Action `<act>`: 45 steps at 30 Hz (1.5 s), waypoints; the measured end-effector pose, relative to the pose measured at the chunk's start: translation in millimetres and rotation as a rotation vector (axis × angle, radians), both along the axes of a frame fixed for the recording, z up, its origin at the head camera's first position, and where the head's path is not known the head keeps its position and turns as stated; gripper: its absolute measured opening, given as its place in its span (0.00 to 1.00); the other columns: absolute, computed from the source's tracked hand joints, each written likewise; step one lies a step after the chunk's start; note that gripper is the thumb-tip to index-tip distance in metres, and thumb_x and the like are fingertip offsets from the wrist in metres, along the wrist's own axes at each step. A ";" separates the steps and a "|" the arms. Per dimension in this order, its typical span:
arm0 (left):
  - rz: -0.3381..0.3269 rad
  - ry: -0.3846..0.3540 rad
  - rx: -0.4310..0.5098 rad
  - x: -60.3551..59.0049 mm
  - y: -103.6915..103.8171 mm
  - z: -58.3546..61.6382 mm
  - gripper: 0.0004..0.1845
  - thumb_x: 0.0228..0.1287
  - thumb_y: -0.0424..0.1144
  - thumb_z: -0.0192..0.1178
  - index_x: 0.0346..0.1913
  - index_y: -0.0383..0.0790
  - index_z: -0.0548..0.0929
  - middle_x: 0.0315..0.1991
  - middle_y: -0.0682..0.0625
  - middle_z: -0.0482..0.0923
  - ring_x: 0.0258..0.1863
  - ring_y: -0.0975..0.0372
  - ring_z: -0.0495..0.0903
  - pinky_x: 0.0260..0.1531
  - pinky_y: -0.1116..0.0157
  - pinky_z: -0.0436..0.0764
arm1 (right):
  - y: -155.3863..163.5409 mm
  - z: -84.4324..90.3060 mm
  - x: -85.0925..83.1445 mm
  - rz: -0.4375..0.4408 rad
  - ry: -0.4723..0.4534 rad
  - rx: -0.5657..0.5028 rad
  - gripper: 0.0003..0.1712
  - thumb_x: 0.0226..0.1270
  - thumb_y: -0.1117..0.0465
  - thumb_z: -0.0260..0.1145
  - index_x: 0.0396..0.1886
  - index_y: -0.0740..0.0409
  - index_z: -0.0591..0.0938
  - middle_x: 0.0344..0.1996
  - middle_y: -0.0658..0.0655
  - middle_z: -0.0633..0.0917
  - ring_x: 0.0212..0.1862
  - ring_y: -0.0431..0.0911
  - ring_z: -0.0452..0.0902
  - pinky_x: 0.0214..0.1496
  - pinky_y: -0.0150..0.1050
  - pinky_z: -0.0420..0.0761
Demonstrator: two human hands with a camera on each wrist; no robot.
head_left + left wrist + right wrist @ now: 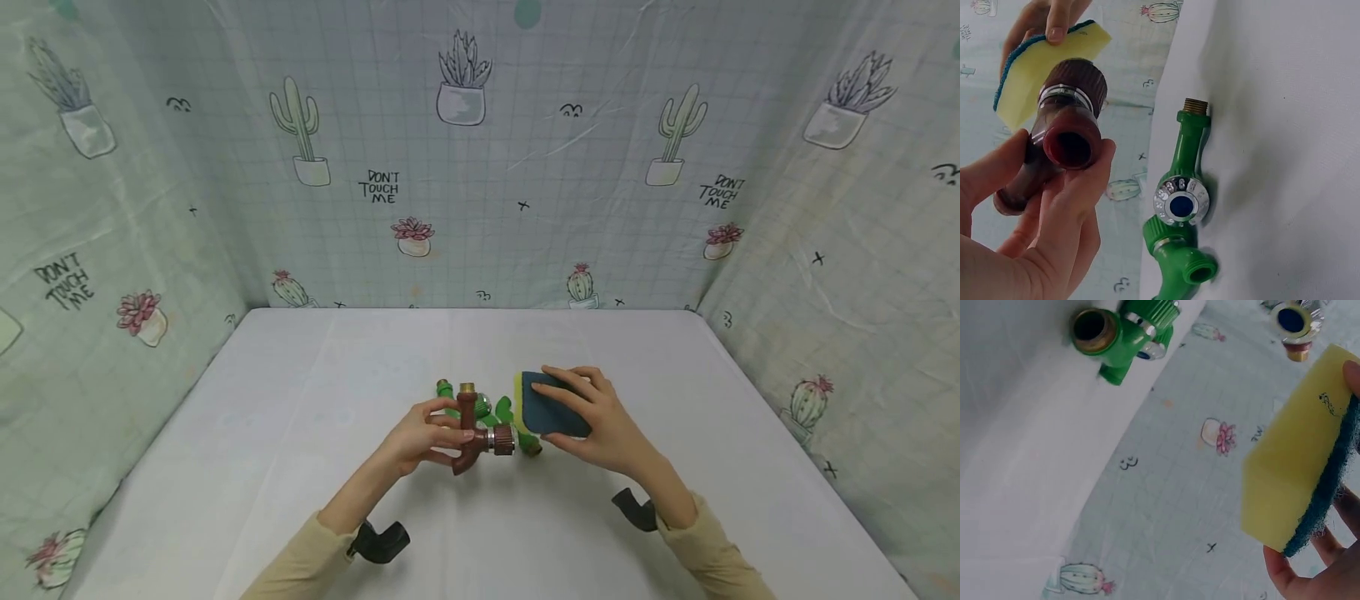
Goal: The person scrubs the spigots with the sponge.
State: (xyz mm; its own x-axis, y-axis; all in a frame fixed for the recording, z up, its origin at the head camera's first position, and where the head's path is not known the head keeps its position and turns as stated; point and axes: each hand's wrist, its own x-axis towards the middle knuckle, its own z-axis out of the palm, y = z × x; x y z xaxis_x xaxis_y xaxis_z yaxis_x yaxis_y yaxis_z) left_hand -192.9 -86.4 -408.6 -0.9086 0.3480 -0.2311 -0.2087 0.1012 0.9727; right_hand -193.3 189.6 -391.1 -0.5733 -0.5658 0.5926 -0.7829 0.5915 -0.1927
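while it is held up off the white cloth-covered table, the dark red-brown plastic tap with a brass threaded end and a chrome collar sits in the left hand, whose thumb and fingers are curled around its body; the left wrist view looks straight into its round open spout. the right hand holds a yellow sponge with a dark blue-green scouring face just beside the tap's knob, fingers laid over the scouring face and the thumb underneath, pinching the sponge between them. behind the red-brown tap, a bright green plastic tap with a brass threaded end and a chrome-ringed blue cap lies on its side on the table. cactus-printed pale green sheets hang on three sides.
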 end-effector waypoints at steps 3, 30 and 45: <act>0.029 0.040 -0.013 1.0 2.2 0.9 0.28 0.52 0.33 0.63 0.56 0.31 0.67 0.41 0.41 0.76 0.30 0.61 0.81 0.31 0.56 0.83 | -5.1 0.2 3.7 0.012 0.003 0.036 0.38 0.44 0.51 0.73 0.59 0.42 0.70 0.61 0.53 0.68 0.55 0.47 0.59 0.49 0.50 0.70; 0.152 0.229 -0.035 17.4 18.0 2.0 0.22 0.45 0.29 0.66 0.48 0.30 0.77 0.33 0.40 0.77 0.27 0.61 0.80 0.26 0.59 0.83 | -28.1 -4.0 10.3 0.015 -0.007 0.114 0.34 0.47 0.45 0.69 0.57 0.38 0.72 0.57 0.53 0.71 0.52 0.46 0.62 0.45 0.46 0.67; 0.178 0.212 -0.021 19.4 15.4 3.1 0.22 0.46 0.29 0.65 0.48 0.30 0.76 0.33 0.42 0.77 0.28 0.61 0.80 0.26 0.59 0.83 | -19.4 -6.3 11.3 -0.031 0.005 0.084 0.36 0.44 0.48 0.71 0.58 0.39 0.71 0.57 0.53 0.71 0.52 0.47 0.62 0.45 0.47 0.68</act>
State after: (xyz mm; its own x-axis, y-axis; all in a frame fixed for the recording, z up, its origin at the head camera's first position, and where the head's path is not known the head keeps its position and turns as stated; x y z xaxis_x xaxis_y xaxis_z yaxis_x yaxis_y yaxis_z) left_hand -173.5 -71.0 -405.5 -0.9838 0.1755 -0.0352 -0.0174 0.1022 0.9946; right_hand -181.9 170.2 -397.3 -0.5886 -0.5957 0.5466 -0.7646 0.6297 -0.1372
